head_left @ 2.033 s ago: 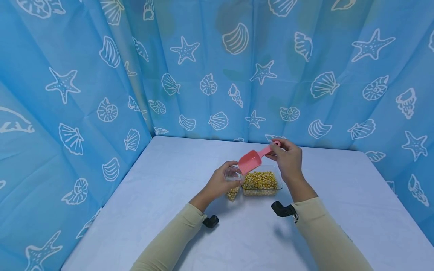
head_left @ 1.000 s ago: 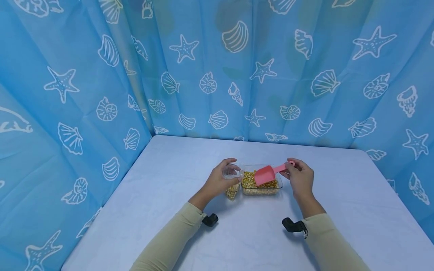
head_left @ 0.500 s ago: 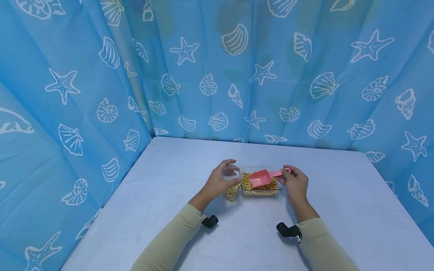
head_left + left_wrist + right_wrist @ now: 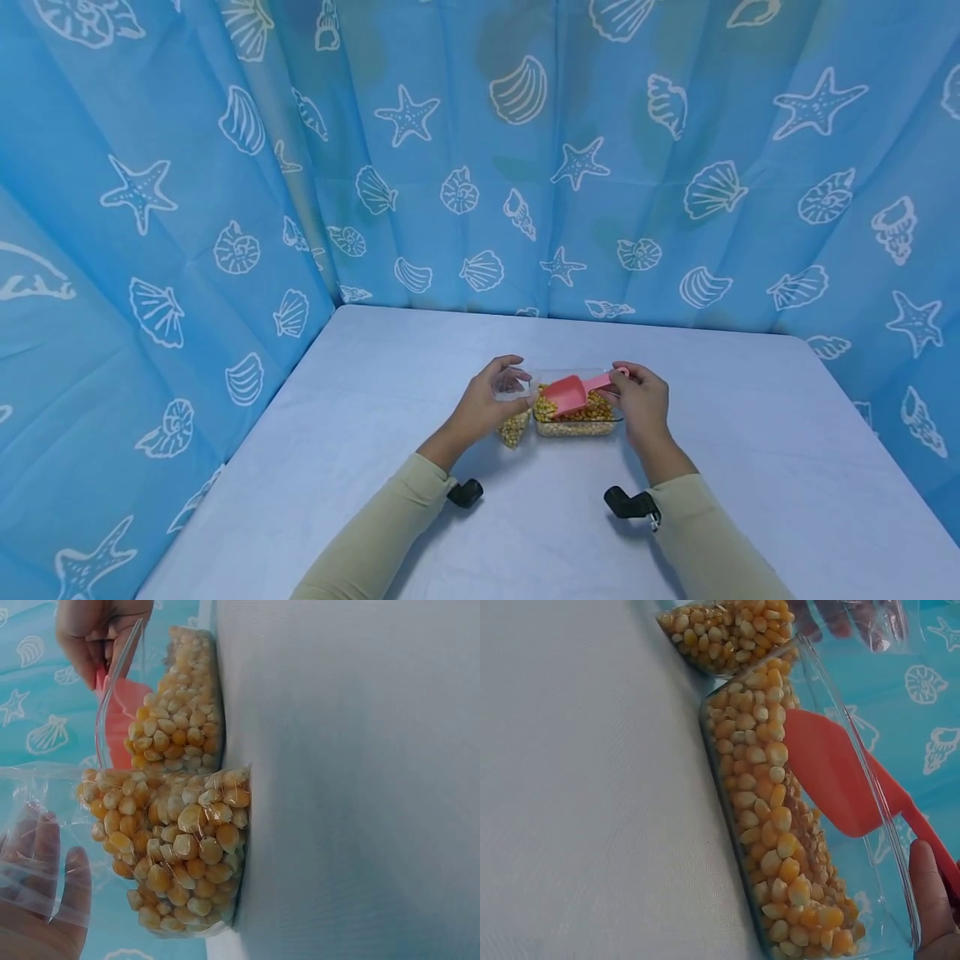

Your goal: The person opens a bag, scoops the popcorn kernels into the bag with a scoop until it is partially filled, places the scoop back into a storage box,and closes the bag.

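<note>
My right hand [image 4: 643,404] pinches the handle of a pink scoop [image 4: 566,394]. The scoop's blade is inside a clear glass container [image 4: 739,847] of corn kernels [image 4: 780,847], its front edge down at the kernels near the left end. My left hand [image 4: 483,406] holds the mouth of a clear plastic bag [image 4: 513,427] spread, fingers and thumb curved round it. Corn kernels fill the bag's lower part, which stands on the table against the container's left end. The left wrist view shows the fingers through the thin plastic [image 4: 45,787].
A white cloth covers the table [image 4: 420,358]. Behind and to the left hangs a blue curtain [image 4: 465,225] with white shells and starfish. Each wrist carries a black camera mount [image 4: 630,504].
The scoop was tilted beside the bag's mouth, then moved right over the container. Since then it has slid left and down to the kernels. My left hand stays at the bag.
</note>
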`<state>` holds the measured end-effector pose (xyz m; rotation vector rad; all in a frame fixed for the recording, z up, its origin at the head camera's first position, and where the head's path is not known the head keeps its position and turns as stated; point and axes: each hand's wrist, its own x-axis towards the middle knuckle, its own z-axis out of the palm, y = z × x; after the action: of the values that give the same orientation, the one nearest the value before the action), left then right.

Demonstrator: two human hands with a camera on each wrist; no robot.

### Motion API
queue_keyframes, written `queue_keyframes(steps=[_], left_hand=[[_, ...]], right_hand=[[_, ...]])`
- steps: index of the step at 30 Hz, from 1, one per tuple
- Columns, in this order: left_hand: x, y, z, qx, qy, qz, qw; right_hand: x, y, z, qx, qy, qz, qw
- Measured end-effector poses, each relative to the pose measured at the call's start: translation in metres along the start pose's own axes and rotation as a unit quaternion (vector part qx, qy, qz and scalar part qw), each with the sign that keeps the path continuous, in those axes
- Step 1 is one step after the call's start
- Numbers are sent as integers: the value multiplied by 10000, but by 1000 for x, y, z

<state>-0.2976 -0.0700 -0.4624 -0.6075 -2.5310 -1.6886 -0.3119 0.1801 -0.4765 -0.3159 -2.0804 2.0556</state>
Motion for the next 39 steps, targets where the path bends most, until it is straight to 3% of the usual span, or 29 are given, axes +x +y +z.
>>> queue_keyframes(steps=[9, 15, 19, 26, 30, 39], left_hand=[[0, -1, 2, 22, 34, 7, 10000], [-2, -2, 2, 40, 13, -54, 10000], [-2, -4, 2, 32, 20, 50, 10000], [-2, -5, 2, -70, -12, 129, 9999], [-1, -5, 3, -52, -6, 78, 10000], [-1, -1, 4, -95, -58, 161, 9998]], right_hand=[[6, -12, 1, 304, 30, 597, 9977], [12, -11, -4, 1001, 96, 1110, 9887], [14, -12, -9, 1691, 204, 1344, 9762], [14, -15, -18, 2899, 243, 1645, 9425], [14, -20, -19, 2963, 250, 1466, 9435], [11, -45, -16, 2570, 53, 1008, 9611]])
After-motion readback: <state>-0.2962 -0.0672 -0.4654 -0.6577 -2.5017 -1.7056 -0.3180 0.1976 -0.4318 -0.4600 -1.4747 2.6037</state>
